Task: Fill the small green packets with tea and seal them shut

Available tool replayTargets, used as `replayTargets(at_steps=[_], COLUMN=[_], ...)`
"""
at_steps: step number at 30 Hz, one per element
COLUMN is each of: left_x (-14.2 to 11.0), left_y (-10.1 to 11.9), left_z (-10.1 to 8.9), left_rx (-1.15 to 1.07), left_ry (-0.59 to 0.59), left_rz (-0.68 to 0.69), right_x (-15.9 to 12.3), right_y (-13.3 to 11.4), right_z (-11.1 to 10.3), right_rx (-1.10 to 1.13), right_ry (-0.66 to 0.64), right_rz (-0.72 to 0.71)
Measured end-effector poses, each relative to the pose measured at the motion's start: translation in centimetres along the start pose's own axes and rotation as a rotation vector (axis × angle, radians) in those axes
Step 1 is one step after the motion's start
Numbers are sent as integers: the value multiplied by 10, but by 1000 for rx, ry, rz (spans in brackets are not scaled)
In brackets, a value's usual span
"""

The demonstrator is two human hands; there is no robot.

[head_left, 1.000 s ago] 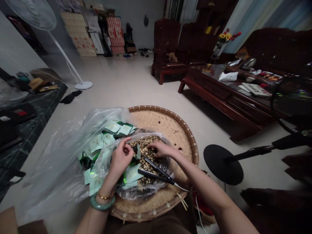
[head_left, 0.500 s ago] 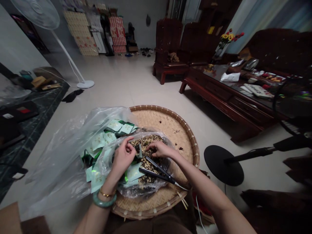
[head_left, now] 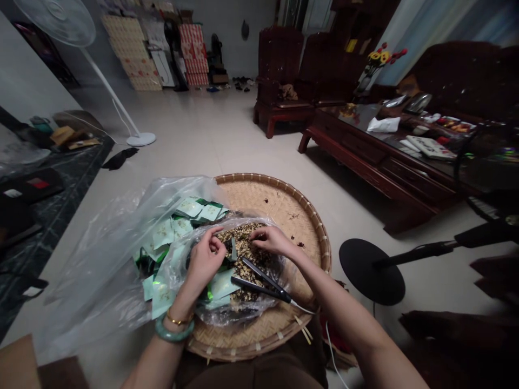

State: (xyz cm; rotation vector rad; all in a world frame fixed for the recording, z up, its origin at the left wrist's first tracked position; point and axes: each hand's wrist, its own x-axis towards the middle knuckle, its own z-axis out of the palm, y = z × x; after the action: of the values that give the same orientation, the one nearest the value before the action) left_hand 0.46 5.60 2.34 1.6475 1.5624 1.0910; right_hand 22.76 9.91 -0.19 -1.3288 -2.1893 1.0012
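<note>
My left hand [head_left: 207, 255], fingers curled, is closed around a small pale-green sachet [head_left: 234, 249], seen nearly edge-on. To its right, my right hand [head_left: 271, 240] is over the loose dried brown-and-tan mix [head_left: 247, 231], fingertips pinched together; what lies between them cannot be made out. The mix sits in a clear plastic bag [head_left: 227, 320] on a round woven bamboo tray [head_left: 259, 190]. A black hair straightener [head_left: 263, 283], jaws apart, rests across the mix. Beside it lies a pale-green packet [head_left: 222, 286]. Several more green packets [head_left: 164, 233] are heaped left of my left hand.
A large clear plastic bag [head_left: 101, 265] spreads over the tray's left side. The straightener's white cord [head_left: 302, 309] runs off the tray to the right. A black fan base [head_left: 372, 271] stands right of the tray, with a dark wooden table [head_left: 365, 162] beyond.
My right hand has moved slightly up and to the right, its fingers drawn closer together. My left hand and the sachet stay nearly in place.
</note>
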Motion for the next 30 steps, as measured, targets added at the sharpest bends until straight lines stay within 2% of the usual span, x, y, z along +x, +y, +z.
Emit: replayTargets(at_steps=[2, 4, 6, 8, 11, 15, 20, 25, 30], left_x=[0, -1, -1, -1, -1, -1, -1, -1, 1], left_y=[1, 2, 2, 2, 1, 2, 3, 2, 4], left_z=[0, 0, 0, -1, 0, 1, 0, 0, 2], left_rx=[-1, -2, -7, -16, -24, -13, 12, 20, 35], left_ry=[-1, -4, -5, -6, -5, -8, -3, 0, -17], left_rz=[-5, -6, -2, 6, 12, 2, 3, 18, 15], right_x=[-5, -12, -22, -33, -43, -41, -31, -33, -35], right_y=[3, 5, 7, 6, 4, 5, 12, 13, 11], right_z=[-4, -5, -1, 6, 18, 24, 21, 23, 20], right_rx=[2, -33, -114, -215, -346, -397, -285, -191, -67], right_ry=[-21, -104, -202, -235, -191, -164, -86, -34, 66], right_rz=[8, -16, -50, -54, -28, -38, -48, -64, 3])
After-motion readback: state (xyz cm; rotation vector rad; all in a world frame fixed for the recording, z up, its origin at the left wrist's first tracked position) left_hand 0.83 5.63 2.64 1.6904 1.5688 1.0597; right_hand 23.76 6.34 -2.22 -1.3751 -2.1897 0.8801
